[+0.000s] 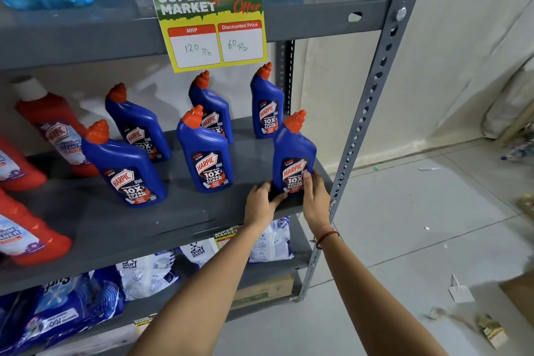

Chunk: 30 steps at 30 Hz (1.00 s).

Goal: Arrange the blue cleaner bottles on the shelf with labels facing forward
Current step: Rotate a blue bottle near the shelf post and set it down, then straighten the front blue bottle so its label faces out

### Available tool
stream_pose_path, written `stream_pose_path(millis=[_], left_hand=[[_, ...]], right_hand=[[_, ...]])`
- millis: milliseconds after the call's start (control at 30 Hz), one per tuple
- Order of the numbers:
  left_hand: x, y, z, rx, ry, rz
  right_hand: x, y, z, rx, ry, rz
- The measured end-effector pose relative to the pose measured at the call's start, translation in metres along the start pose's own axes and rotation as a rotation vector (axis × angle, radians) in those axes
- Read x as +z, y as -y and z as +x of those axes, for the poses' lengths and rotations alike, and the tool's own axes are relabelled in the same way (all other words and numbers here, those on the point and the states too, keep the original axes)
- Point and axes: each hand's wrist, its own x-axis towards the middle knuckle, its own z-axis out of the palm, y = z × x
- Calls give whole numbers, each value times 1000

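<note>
We see both hands, left hand (261, 203) and right hand (315, 195), grasping the front-right blue bottle (293, 153) at its base, right of frame centre on the grey shelf (179, 220) (label already forward). Next: release, check the others.

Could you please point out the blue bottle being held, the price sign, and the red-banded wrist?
Held blue bottle (293, 150): head view, on its blue shoulder above the label.
Price sign (209, 27): head view, centre of the card.
Red-banded wrist (325, 235): head view, on the red thread of the right arm.
</note>
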Motion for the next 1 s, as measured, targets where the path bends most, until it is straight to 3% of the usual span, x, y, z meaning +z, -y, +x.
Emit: stream_pose_path(millis=[167, 267, 367, 533, 600, 667, 867, 1000], left_hand=[[1, -5, -3, 20, -6, -6], [-10, -2, -12, 48, 7, -115], [-33, 11, -28, 53, -162, -218], [-83, 39, -37, 7, -596, -234], [-100, 52, -31, -68, -667, -171], [-112, 59, -25, -146, -605, -151], [-128, 63, -12, -233, -189, -226], [-125, 62, -12, -205, -224, -192]], right_hand=[[3, 5, -5, -12, -38, -36], [10, 7, -24, -60, -188, -43], [31, 6, -51, -125, -273, -2], [81, 16, -74, -235, 22, -88], [100, 23, -68, -228, 148, -133], [111, 27, -51, -127, 266, -147], [122, 36, -5, 47, 545, -113], [121, 30, 1, 76, 612, -134]])
